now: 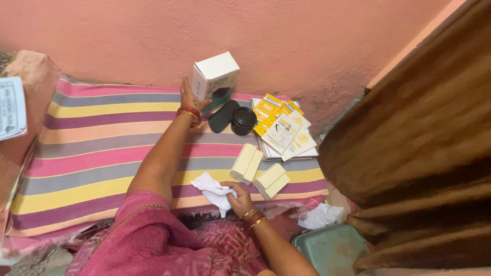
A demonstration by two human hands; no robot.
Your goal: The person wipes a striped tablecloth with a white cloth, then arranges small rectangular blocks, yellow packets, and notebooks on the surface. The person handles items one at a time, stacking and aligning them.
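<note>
1. Head view: left hand reached forward to the far edge of the striped bed cover, where its fingers were closed around the side of a white carton, which stood tilted close to the pink wall.

2. Just beside that carton lay a black oval case and a black round jar, the two touching; to their right sat a loose heap of yellow and white packets and leaflets on a flat stack.

3. Right hand rested near the body, its fingers bunched around a crumpled white cloth. Two cream-coloured small boxes lay just beyond it, apart from each other.

4. A brown curtain hung at the right, with a pale green lid or bin and crumpled white paper below the bed edge.

5. Judged from the layout, the work looked partly done: the carton was in hand with the cloth ready, while the cream boxes, the black items and the packets lay untouched by either hand.
</note>
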